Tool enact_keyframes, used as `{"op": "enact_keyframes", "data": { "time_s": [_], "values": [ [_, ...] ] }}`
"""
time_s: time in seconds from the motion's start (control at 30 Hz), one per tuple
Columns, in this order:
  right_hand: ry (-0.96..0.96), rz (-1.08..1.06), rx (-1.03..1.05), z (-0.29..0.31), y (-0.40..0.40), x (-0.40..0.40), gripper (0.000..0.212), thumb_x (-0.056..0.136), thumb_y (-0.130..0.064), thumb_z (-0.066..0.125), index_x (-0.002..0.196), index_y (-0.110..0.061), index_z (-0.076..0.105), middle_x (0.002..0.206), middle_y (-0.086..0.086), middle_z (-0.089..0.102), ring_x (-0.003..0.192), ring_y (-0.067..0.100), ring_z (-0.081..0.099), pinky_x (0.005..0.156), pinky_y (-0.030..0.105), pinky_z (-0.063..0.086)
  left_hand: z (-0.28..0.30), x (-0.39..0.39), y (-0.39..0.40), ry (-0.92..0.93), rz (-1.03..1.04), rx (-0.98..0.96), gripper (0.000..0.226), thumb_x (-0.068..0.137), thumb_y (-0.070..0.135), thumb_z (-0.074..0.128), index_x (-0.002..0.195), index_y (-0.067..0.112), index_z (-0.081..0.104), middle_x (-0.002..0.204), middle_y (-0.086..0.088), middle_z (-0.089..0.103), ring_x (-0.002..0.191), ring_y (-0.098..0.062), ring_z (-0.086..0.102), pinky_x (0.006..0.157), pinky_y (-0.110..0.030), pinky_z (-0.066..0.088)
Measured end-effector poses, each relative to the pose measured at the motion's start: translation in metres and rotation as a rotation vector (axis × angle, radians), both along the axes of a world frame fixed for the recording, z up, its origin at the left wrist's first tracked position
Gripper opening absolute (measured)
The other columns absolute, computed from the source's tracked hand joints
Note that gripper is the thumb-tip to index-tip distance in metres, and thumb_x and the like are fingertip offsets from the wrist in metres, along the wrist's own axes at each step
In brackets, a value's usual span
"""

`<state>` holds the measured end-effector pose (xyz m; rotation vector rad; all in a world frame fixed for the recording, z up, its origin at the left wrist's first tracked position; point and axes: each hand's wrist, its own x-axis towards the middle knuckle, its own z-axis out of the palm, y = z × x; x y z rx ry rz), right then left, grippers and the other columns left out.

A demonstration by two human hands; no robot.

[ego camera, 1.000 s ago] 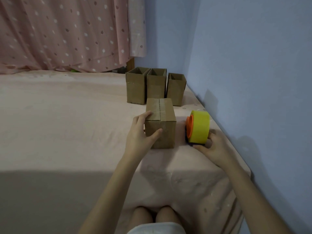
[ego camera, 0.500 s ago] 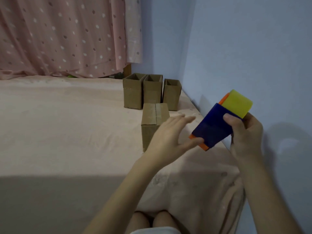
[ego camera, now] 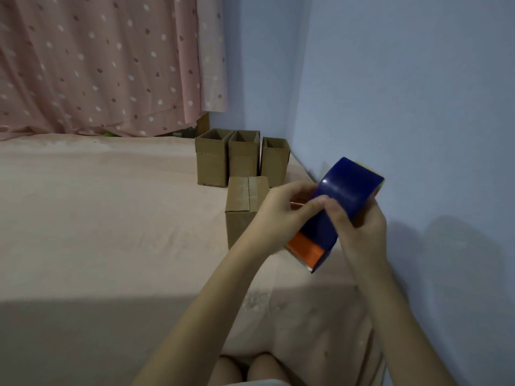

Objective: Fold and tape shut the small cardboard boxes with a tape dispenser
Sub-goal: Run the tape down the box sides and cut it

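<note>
A blue and orange tape dispenser (ego camera: 344,196) with a yellow roll is held up in the air by both hands, its toothed orange end pointing down toward me. My right hand (ego camera: 359,229) grips its body from the right. My left hand (ego camera: 281,207) pinches at its left side, near the tape. Behind my left hand stands a small cardboard box (ego camera: 242,207) with its top flaps folded shut; its right part is hidden by my hand.
Three open cardboard boxes (ego camera: 242,157) stand in a row behind the folded one, near the corner. All sit on a pink sheet (ego camera: 111,218). A blue wall (ego camera: 404,107) runs close on the right; a dotted pink curtain (ego camera: 97,65) hangs at the back.
My right hand lifted the dispenser off the sheet and turned its blue side toward me. My left hand let go of the folded box and came across to the dispenser.
</note>
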<state>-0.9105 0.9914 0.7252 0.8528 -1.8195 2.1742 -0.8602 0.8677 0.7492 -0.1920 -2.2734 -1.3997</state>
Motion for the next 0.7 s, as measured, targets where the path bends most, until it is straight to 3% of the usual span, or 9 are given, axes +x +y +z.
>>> {"op": "enact_keyframes", "data": {
  "time_s": [0.1, 0.17, 0.23, 0.37, 0.53, 0.6, 0.7],
  "values": [
    [0.061, 0.063, 0.125, -0.001, 0.002, -0.001, 0.05, 0.063, -0.045, 0.072, 0.104, -0.032, 0.047, 0.096, -0.014, 0.061, 0.085, -0.006, 0.063, 0.06, 0.01, 0.049, 0.009, 0.004, -0.007, 0.026, 0.022, -0.022, 0.01, 0.089, 0.032, 0.062, 0.099, 0.036, 0.06, 0.092, 0.024, 0.06, 0.085, 0.009, 0.059, 0.072, -0.007, 0.046],
    [0.048, 0.151, 0.15, -0.001, 0.001, -0.005, 0.077, 0.049, -0.066, 0.077, 0.11, -0.03, 0.047, 0.098, -0.014, 0.064, 0.091, 0.0, 0.064, 0.063, 0.013, 0.051, 0.016, 0.005, -0.011, 0.027, 0.076, -0.072, 0.013, 0.085, 0.039, 0.065, 0.097, 0.036, 0.062, 0.099, 0.019, 0.056, 0.089, 0.004, 0.056, 0.072, -0.011, 0.044],
    [0.027, 0.209, 0.146, -0.002, -0.001, -0.007, 0.084, 0.048, -0.068, 0.077, 0.114, -0.025, 0.048, 0.097, -0.014, 0.067, 0.094, 0.007, 0.066, 0.066, 0.018, 0.053, 0.021, 0.004, -0.015, 0.008, 0.096, -0.105, 0.019, 0.081, 0.045, 0.068, 0.097, 0.036, 0.063, 0.107, 0.014, 0.053, 0.095, -0.001, 0.054, 0.073, -0.014, 0.041],
    [0.006, 0.2, -0.02, -0.008, -0.012, -0.005, 0.056, 0.063, -0.039, 0.069, 0.11, -0.016, 0.053, 0.09, -0.012, 0.069, 0.088, 0.011, 0.066, 0.066, 0.02, 0.053, 0.025, 0.008, -0.021, -0.043, 0.084, -0.126, 0.018, 0.083, 0.045, 0.065, 0.1, 0.038, 0.063, 0.108, 0.017, 0.051, 0.096, 0.0, 0.053, 0.073, -0.014, 0.041],
    [-0.123, 0.105, -0.245, -0.008, -0.036, 0.005, 0.039, 0.068, -0.033, 0.066, 0.103, -0.025, 0.053, 0.085, -0.014, 0.068, 0.082, 0.006, 0.065, 0.065, 0.018, 0.052, 0.011, 0.026, -0.042, 0.04, 0.259, 0.294, 0.023, 0.096, 0.038, 0.047, 0.11, 0.025, 0.059, 0.101, 0.011, 0.062, 0.095, -0.003, 0.059, 0.077, -0.018, 0.046],
    [-0.174, 0.085, -0.337, -0.005, -0.04, 0.003, 0.033, 0.072, -0.03, 0.06, 0.104, -0.024, 0.052, 0.083, -0.013, 0.068, 0.079, 0.005, 0.065, 0.063, 0.019, 0.052, -0.003, 0.034, -0.052, 0.004, 0.322, 0.354, 0.022, 0.095, 0.038, 0.048, 0.107, 0.023, 0.06, 0.099, 0.009, 0.064, 0.094, -0.006, 0.061, 0.077, -0.019, 0.048],
    [-0.204, 0.06, -0.363, -0.001, -0.044, 0.0, 0.029, 0.072, -0.03, 0.056, 0.101, -0.027, 0.052, 0.08, -0.016, 0.068, 0.076, 0.003, 0.065, 0.065, 0.024, 0.051, -0.024, 0.043, -0.059, -0.123, 0.22, 0.492, 0.041, 0.086, 0.048, 0.051, 0.11, 0.017, 0.06, 0.098, 0.001, 0.07, 0.092, -0.015, 0.067, 0.082, -0.03, 0.053]
  ]
}}
